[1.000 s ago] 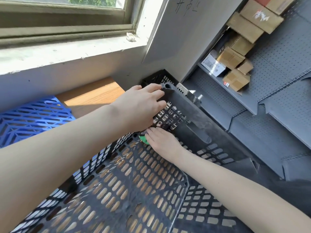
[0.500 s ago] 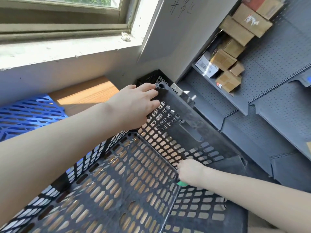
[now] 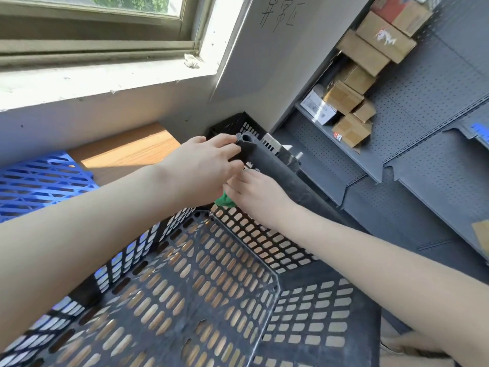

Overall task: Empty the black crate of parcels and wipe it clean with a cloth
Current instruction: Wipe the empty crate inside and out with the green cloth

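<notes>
At the far left lies one blue slatted plastic panel [image 3: 39, 186], and beside it a strip of wooden table [image 3: 124, 152] in sunlight. The left hand [image 3: 201, 168] reaches across to the far corner of the black crate [image 3: 275, 165], its fingers [image 3: 225, 144] curled over the rim there and gripping it. Just right of it, one green cloth [image 3: 225, 202] peeks out from under the right hand [image 3: 258, 193], whose fingers are bunched round it and press it to the inside of the far wall, near that corner; most of the cloth is hidden. The crate fills the foreground, no parcel showing inside, so wiping appears to be the step in hand. To do it well, the left hand should likely hold the rim firm so the wall does not flex, while the cloth runs along the perforated wall in overlapping strokes and into the corner seams. A second black crate [image 3: 227, 125] stands behind the corner. Rightward, grey shelves [image 3: 370, 160] carry the parcels [image 3: 352, 129]: roughly seven brown cartons, one white and one reddish.
</notes>
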### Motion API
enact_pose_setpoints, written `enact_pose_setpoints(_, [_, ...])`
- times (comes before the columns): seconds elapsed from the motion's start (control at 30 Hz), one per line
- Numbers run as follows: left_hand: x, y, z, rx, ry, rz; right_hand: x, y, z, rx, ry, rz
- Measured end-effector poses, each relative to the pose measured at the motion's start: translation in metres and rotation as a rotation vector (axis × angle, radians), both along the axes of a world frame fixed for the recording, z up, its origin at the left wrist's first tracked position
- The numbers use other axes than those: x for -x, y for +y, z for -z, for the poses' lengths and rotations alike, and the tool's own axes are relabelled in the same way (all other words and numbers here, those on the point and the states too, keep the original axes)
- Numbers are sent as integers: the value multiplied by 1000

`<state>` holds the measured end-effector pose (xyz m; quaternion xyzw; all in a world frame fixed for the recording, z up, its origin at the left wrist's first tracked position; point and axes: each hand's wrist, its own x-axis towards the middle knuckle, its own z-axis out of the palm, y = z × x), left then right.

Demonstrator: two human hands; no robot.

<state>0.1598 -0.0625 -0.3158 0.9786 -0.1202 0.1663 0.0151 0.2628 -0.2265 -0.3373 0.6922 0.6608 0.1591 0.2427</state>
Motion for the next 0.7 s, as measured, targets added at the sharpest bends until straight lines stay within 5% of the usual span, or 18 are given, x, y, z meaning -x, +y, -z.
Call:
enact_pose_setpoints(0.47, [2,-3,-8,-42,127,-38,25,-135,40,1038,44,81])
enact_pose_setpoints(0.7, [0,-2,-5,-35,96,-38,6,-81,5,450,91,-83])
